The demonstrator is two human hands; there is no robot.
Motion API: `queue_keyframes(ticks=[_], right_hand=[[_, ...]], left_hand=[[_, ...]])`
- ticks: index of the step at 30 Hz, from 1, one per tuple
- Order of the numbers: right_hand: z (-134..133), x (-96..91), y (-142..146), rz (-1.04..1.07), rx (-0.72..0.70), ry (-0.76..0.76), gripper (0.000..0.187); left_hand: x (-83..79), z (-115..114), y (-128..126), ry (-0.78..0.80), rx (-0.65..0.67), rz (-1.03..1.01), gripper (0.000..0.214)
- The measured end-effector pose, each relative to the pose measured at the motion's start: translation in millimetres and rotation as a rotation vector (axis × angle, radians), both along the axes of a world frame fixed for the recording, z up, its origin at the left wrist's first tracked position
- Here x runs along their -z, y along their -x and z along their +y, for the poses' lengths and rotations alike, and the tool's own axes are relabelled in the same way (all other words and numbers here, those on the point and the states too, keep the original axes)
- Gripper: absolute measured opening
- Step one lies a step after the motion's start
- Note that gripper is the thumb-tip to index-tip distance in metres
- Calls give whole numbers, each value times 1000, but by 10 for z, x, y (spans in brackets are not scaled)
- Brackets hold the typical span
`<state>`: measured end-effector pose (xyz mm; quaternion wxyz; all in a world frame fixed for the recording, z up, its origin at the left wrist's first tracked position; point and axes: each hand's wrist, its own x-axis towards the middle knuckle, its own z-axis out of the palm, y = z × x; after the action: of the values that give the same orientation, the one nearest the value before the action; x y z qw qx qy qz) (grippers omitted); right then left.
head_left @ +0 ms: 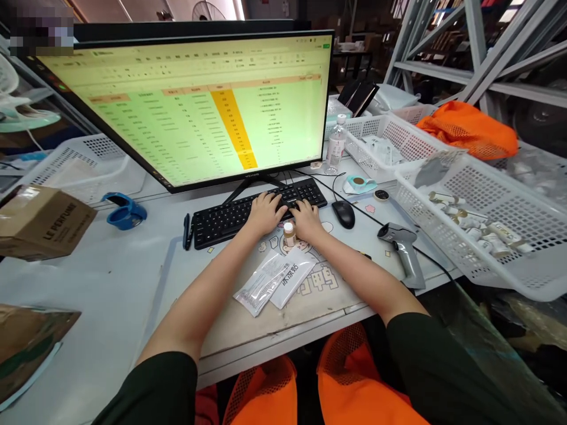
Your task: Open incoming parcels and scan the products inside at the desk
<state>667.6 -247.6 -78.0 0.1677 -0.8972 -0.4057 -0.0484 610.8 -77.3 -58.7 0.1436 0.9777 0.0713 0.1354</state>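
Both hands rest on a black keyboard (221, 221) below a large monitor (190, 118) that shows a spreadsheet with an orange column. My left hand (266, 212) lies over the middle keys, its fingers stretched out. Further right on the keys is my right hand (306, 221), fingers spread and holding nothing. A small brown bottle with a white cap (289, 236) stands on the desk mat between my wrists. Nearer to me, two flat white packets (264, 280) overlap on the mat. A black mouse (344, 214) sits right of the keyboard.
Right of the mat are a grey barcode scanner (404, 254) and a white basket (478, 268) with several small bottles. A water bottle (336, 144) stands beside the monitor. To the left are a blue tape dispenser (125, 212), a cardboard box (46, 221) and a black pen (187, 231).
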Motion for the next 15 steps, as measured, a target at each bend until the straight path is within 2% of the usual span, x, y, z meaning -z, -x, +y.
queue_keyframes(ticks=[2, 5, 10, 12, 15], right_hand=[[3, 0, 13, -15, -4, -19, 38], [10, -9, 25, 4, -22, -53, 41], [12, -12, 19, 32, -2, -44, 42], [7, -7, 10, 32, -4, -40, 40], [3, -3, -12, 45, -7, -41, 41]], left_hand=[[-47, -17, 184, -2, -11, 1, 60], [-107, -73, 603, 13, -43, 60, 56], [-74, -310, 1378, 65, -169, 331, 55], [-27, -455, 1555, 58, -152, 363, 59], [30, -669, 1621, 89, -154, 328, 64]])
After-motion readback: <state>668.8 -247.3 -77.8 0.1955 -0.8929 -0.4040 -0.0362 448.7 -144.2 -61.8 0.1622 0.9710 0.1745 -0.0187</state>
